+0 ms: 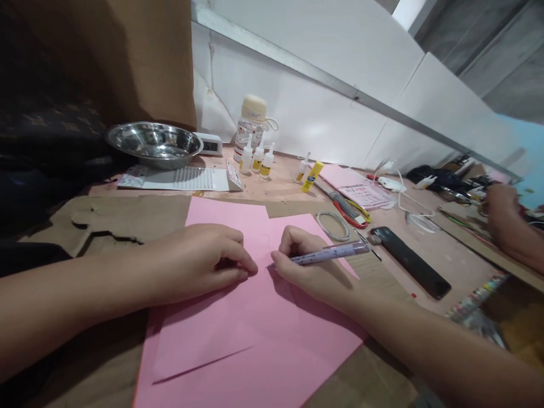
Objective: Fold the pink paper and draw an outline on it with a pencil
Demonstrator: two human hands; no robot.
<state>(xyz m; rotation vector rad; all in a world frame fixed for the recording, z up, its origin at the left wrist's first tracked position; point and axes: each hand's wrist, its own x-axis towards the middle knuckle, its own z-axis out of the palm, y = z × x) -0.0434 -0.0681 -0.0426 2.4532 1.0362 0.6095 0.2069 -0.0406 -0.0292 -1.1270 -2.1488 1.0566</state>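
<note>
Head view, bench covered in brown cardboard sheet [119, 221].

Right hand [306, 266]: fingers clenched round a lilac plastic pen [331, 253], held low and nearly flat, tip pointing toward 9 o'clock and touching (or just above, cannot tell) the paper. Left hand [199, 258]: loosely curled, holding nothing, fingertips pressed flat on the paper just beside the pen tip, at its 9 o'clock.

Work piece: 2 overlapping pink paper sheets [255, 340], lying flat on the cardboard at the centre of the bench; the lower-left sheet has a lifted edge casting a shadow.

Judged step: marking or drawing a line on the pink paper, left hand acting as hold-down. No mark is legible at the tip. The next move would call for steady pressure from the left fingertips and a slow, short stroke, since the sheets could slide over one another.

Surroundings, from the hands:
- 11 o'clock: shiny steel bowl [155, 143].
- 12 o'clock: 3 small white glue bottles [257, 158].
- 1 o'clock: yellow glue stick [312, 176], red-handled scissors [351, 212].
- 3 o'clock: black phone [410, 262].
- Far 3 o'clock: another person's hand [504, 207] (not the wearer's).
</note>
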